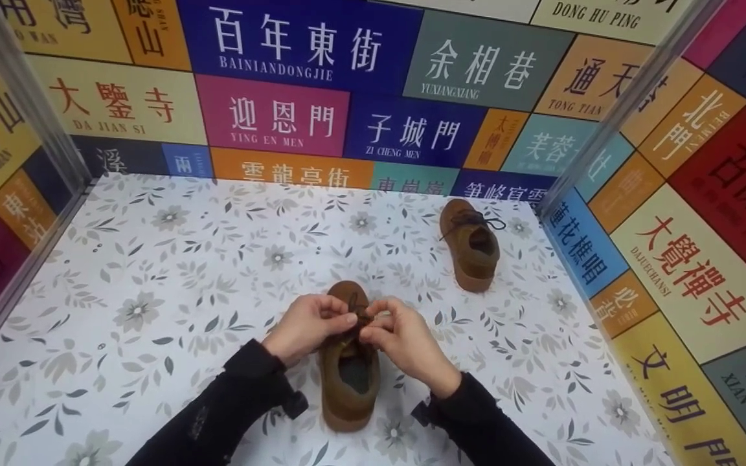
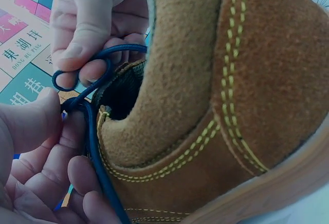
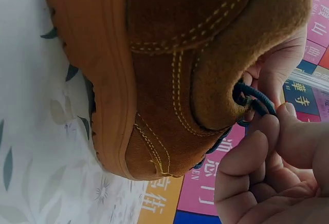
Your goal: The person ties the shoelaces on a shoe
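A brown suede shoe with yellow stitching stands upright on the floral sheet, toe pointing away from me. Over its front opening, both hands work on its dark blue shoelace. My left hand pinches the lace between thumb and fingers, right by a crossing of the strands. From the other side, my right hand grips a looped part of the same lace, as the left wrist view shows. In the right wrist view the fingertips meet close to the shoe's tongue, and part of the lace is hidden behind them.
A matching brown shoe stands farther back on the right, its laces loose over the top. The white floral sheet covers the surface. Panels with colourful Chinese lettering rise at the back and both sides.
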Available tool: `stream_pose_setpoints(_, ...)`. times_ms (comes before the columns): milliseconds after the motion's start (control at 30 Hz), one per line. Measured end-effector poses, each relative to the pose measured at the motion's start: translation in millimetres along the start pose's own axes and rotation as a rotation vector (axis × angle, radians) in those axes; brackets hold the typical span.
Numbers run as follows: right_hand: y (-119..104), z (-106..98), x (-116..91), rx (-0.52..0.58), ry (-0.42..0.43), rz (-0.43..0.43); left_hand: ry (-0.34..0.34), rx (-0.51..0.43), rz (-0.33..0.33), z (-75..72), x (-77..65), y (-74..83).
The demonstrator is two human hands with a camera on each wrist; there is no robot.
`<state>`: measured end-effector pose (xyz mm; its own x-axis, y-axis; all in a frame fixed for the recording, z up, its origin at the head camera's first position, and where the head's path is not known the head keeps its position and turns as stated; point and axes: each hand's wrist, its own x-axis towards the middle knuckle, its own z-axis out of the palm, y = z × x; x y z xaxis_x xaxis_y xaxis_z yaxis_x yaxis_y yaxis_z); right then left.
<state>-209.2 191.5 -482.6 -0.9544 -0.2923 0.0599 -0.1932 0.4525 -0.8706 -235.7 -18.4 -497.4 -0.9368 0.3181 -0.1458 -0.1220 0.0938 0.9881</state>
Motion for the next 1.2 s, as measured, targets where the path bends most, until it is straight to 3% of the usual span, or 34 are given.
stream_pose_setpoints(100, -5.0, -1.1, 3.1, -0.05, -0.024, 0.008, 0.012, -0.005, -0.005, -0.2, -0.2, -1.2)
stream_pose_setpoints(367, -9.5, -5.2, 5.7, -0.228, 0.041, -0.05, 0.055, -0.035, -0.008, 0.6, -1.4, -2.8)
stream_pose_setpoints(600, -4.6, -6.8, 6.0, -0.213, -0.019, -0.113, 0.1, -0.037, 0.031, 4.5, -1.4, -2.4)
stream_pose_setpoints(700, -3.9, -6.3, 6.5, -0.2, -0.016, -0.104, 0.074, -0.026, 0.057, 2.7, -0.7, -3.9)
stream_pose_setpoints(833, -4.7, -5.5, 8.0, -0.163, 0.008, -0.046, -0.01, -0.014, 0.093, -4.4, -0.5, -5.3)
stream_pose_setpoints(1000, -4.7, -5.2, 9.7, -0.106, 0.006, -0.015, -0.083, 0.188, 0.213, -5.1, 0.2, -6.7)
stream_pose_setpoints(1200, -3.9, -7.6, 12.5, -0.133, -0.041, -0.059, -0.01, 0.459, 0.384, 1.2, -2.0, -4.2)
